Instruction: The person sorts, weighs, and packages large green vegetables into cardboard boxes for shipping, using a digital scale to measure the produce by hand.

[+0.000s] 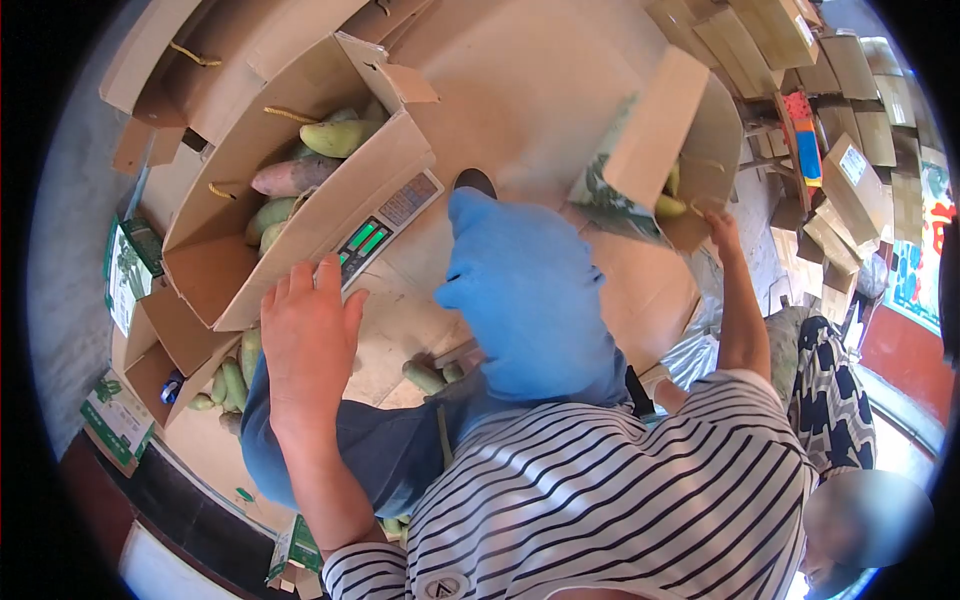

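Observation:
My left hand [308, 345], fingers stretched out, rests at the near side of a large open cardboard box [330, 215]. Inside it lie several mango-like fruits [341, 137], green, yellowish and pink. Beside my left fingertips a digital scale display [365, 243] shows lit green digits. Out to the right, my right hand [720, 230] has its fingers closed at the edge of a smaller cardboard box [655, 120], tilted and partly blurred. A few yellow-green fruits [670, 205] show inside it. Whether the fingers grip its cardboard edge or its cord handle is hard to make out.
More green fruits [232, 383] lie at lower left beside open boxes, and a few fruits [425, 377] lie on the floor near my legs. Stacked cartons [855, 180] fill the right. A person in patterned trousers [833, 400] is close by on my right.

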Tool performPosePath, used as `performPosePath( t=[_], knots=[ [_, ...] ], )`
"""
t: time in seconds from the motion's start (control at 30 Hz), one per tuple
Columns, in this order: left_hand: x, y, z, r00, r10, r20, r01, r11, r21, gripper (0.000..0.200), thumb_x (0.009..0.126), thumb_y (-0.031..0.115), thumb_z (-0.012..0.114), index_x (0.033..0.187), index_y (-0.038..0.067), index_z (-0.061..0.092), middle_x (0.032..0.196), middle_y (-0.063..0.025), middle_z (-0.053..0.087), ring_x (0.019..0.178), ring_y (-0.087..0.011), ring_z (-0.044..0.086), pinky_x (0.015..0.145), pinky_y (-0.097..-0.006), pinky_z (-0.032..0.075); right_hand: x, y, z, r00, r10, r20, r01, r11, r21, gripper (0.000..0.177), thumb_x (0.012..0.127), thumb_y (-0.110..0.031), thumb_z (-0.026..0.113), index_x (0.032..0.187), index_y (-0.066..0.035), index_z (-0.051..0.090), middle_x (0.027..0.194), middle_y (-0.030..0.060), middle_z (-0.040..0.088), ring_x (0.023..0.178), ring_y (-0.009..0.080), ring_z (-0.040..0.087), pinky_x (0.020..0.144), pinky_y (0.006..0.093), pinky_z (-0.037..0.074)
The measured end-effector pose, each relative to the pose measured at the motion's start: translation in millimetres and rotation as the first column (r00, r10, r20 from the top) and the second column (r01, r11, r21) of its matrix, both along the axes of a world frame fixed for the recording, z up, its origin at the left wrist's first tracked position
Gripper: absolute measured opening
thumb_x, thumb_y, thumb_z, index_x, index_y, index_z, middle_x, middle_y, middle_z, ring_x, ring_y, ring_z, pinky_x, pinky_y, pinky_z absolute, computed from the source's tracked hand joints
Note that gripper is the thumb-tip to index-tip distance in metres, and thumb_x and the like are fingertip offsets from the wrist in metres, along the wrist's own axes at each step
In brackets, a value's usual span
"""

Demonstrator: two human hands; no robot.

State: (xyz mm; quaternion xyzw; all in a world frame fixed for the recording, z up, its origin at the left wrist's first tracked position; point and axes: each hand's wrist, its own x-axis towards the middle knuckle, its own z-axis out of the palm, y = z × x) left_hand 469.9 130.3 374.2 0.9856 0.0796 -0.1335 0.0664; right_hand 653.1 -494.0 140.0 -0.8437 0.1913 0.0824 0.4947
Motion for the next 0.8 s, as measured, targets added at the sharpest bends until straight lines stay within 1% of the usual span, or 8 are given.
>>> performPosePath(
  t=[0.17,0.27,0.37,0.47,0.5,0.63,0.7,0.8],
  knots=[
    [-8,3,3,1.000,-0.009,0.012,0.008,1.000,0.016,0.039,0.082,0.019,0.062,0.114,0.000,0.053,0.101,-0.0157,0.056,0.096,-0.0338,0.054,0.084,-0.0425,0.042,-92,-84,13,0.994,-0.080,-0.075,0.063,0.978,-0.199,0.018,0.083,-0.027,0.064,0.082,-0.009,0.059,0.057,-0.0045,0.047,0.040,0.0065,0.037,0.035,0.0242,0.026],
    [-12,5,5,0.999,0.010,0.045,-0.012,0.999,0.031,0.038,0.082,0.019,0.062,0.114,0.000,0.053,0.101,-0.0157,0.057,0.096,-0.0336,0.054,0.083,-0.0425,0.042,-147,-172,-33,0.997,-0.065,-0.051,0.039,0.914,-0.404,0.018,0.083,-0.028,0.063,0.087,-0.011,0.060,0.055,-0.0036,0.045,0.040,0.0063,0.037,0.035,0.0232,0.027],
    [-15,6,8,0.999,0.008,0.052,-0.009,1.000,0.029,0.038,0.082,0.019,0.063,0.113,0.000,0.053,0.099,-0.0158,0.057,0.094,-0.0336,0.054,0.082,-0.0427,0.042,-168,-139,10,0.834,-0.361,-0.418,0.156,0.880,-0.449,0.032,0.081,-0.025,0.058,0.098,0.002,0.064,0.086,0.0161,0.067,0.082,0.0291,0.064,0.075,0.0388,0.049],
    [-18,7,9,0.998,-0.002,0.068,0.002,1.000,0.007,0.037,0.082,0.019,0.063,0.112,0.000,0.053,0.097,-0.0160,0.057,0.093,-0.0337,0.055,0.081,-0.0428,0.042,-158,-151,5,0.963,-0.151,-0.221,-0.105,0.548,-0.830,0.040,0.084,-0.033,0.052,0.103,0.001,0.061,0.092,0.0235,0.066,0.091,0.0387,0.063,0.078,0.0459,0.048],
    [-20,8,11,0.997,0.001,0.076,-0.001,1.000,-0.001,0.037,0.082,0.020,0.063,0.112,0.000,0.053,0.097,-0.0160,0.057,0.093,-0.0338,0.055,0.081,-0.0428,0.042,-144,-122,33,0.977,-0.164,-0.135,-0.032,0.513,-0.858,0.043,0.087,-0.037,0.046,0.110,-0.003,0.057,0.097,0.0258,0.063,0.096,0.0421,0.059,0.080,0.0488,0.046],
    [-26,10,17,0.994,0.023,0.107,-0.023,1.000,-0.005,0.036,0.082,0.020,0.063,0.110,0.000,0.054,0.096,-0.0158,0.057,0.092,-0.0338,0.055,0.080,-0.0425,0.042,-64,5,84,0.964,0.070,0.256,0.181,0.530,-0.828,0.036,0.091,-0.033,0.045,0.117,-0.011,0.054,0.101,0.0199,0.064,0.094,0.0401,0.060,0.079,0.0480,0.046],
    [-27,10,23,0.993,0.027,0.116,-0.025,1.000,-0.018,0.036,0.081,0.020,0.064,0.109,0.000,0.054,0.094,-0.0156,0.057,0.091,-0.0336,0.055,0.079,-0.0423,0.043,-40,92,110,0.970,0.157,0.187,0.035,0.671,-0.741,0.030,0.093,-0.029,0.046,0.115,-0.011,0.056,0.097,0.0203,0.064,0.090,0.0380,0.062,0.077,0.0426,0.048],
    [-31,13,20,0.987,0.043,0.153,-0.038,0.999,-0.037,0.035,0.080,0.021,0.065,0.107,0.000,0.055,0.092,-0.0155,0.058,0.090,-0.0332,0.056,0.078,-0.0420,0.044,-31,185,108,0.842,0.517,0.152,-0.277,0.658,-0.700,0.028,0.089,-0.020,0.051,0.116,-0.013,0.055,0.088,0.0182,0.064,0.082,0.0358,0.062,0.070,0.0431,0.049]
  ],
)
